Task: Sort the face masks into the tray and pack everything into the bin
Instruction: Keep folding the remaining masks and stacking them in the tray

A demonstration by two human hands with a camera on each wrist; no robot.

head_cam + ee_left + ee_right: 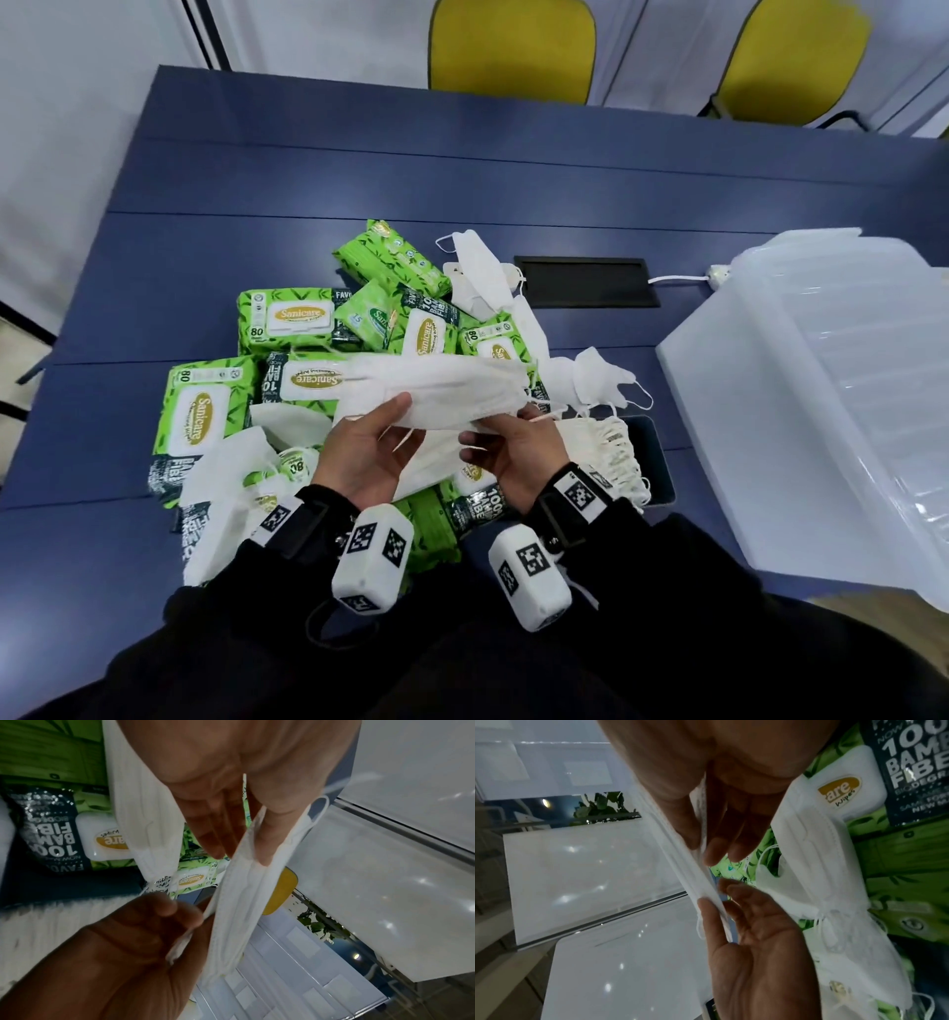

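The person is in the sorting step: both hands hold one white face mask [436, 393] up in the middle of the head view, above the pile. The left hand [359, 452] has its thumb on top and fingers under the left end of the mask, so its grip is pinching the mask. The right hand [518, 452] pinches the right end the same way. Under the hands lie many green wipe packs [287, 321] with more loose masks [482, 277] mixed in, all on the blue desk [308, 169]. A stack of masks [606, 452] sits in a dark tray [660, 462] just right of the hands. The big clear bin [821, 411] stands at the right side of the frame, with nothing in it that I can see. I think the next move is to carry this mask to the right and lay it flat on the stack in the tray, with its ear loops tucked so they do not snag. Many masks are not yet sorted, so packing the bin comes much later.
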